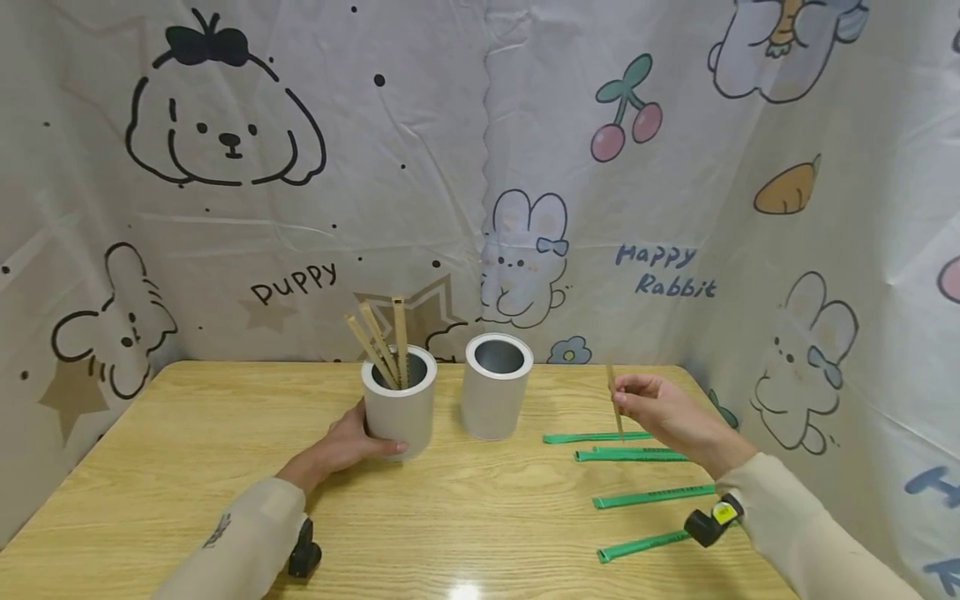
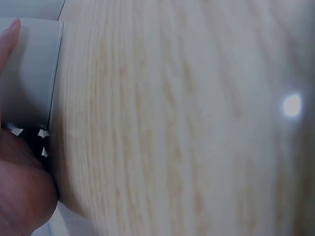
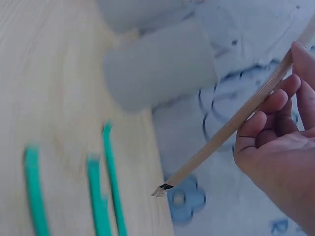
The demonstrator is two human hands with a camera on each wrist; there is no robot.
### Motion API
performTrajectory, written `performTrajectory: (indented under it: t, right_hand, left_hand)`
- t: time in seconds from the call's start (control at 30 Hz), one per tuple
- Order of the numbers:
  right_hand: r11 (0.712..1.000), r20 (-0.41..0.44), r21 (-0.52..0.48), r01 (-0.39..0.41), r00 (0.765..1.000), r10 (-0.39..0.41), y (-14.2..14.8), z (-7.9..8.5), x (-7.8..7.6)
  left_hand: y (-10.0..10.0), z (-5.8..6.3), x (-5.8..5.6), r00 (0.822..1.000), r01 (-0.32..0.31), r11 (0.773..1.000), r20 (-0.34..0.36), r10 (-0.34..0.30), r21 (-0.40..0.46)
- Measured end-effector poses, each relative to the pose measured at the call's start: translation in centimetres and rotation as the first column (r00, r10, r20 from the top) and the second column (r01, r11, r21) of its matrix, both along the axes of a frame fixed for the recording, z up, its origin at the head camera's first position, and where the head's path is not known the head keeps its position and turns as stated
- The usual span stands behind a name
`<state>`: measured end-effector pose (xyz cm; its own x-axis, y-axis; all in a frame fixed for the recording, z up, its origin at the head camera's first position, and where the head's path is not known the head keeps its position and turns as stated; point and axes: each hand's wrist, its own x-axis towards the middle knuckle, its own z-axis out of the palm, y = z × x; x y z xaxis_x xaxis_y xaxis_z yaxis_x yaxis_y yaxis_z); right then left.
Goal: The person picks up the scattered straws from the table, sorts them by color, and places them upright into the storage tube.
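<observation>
A wooden table (image 1: 480, 517) held two white pots (image 1: 491, 410), standing apart, and, to their right, slim green packets (image 1: 654, 497).

The raised right hand (image 1: 660, 408) pinches with bent fingers (image 3: 273, 102) — left hand (image 1: 351, 442) lower, thumb (image 1: 392, 448) extended, other fingers apparently curled.

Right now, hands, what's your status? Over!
Left hand grips left cup, holding three sticks. Right hand pinches tan stick. Right cup stands between hands.
</observation>
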<state>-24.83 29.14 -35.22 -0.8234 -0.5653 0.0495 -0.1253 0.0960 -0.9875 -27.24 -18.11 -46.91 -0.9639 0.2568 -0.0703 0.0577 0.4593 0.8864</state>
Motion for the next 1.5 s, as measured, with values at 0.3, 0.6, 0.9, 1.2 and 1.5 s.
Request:
performTrajectory:
  t: [0.3, 0.6, 0.9, 1.2, 1.5]
  right_hand:
    - [0.941, 0.113, -0.333, 0.057, 0.993, -0.02, -8.8, 1.8, -2.1]
    - [0.806, 0.209, -0.576, 0.139, 0.978, -0.02, -17.3, 4.6, -3.2]
    - [0.713, 0.258, -0.661, 0.233, 0.963, -0.076, -22.9, 5.4, -4.0]
    - [0.71, 0.355, -0.589, 0.387, 0.913, -0.203, -26.4, 2.8, -5.2]
    - [0.769, 0.354, -0.449, 0.455, 0.881, -0.315, -27.8, 0.2, -5.5]
  left_hand:
    - [-0.1, 0.0, -0.1, 1.0, -0.017, 0.999, -0.006, 0.017, -0.035]
    - [-0.2, -0.2, -0.1, 0.999, -0.03, 0.998, -0.021, 0.029, -0.054]
    - [-0.2, -0.3, -0.1, 1.0, -0.015, 1.0, -0.024, 0.015, -0.028]
    - [0.0, -0.2, -0.3, 0.999, -0.038, 0.998, -0.023, 0.037, -0.058]
    - [-0.2, -0.2, -0.2, 0.999, -0.034, 0.998, -0.032, 0.032, -0.051]
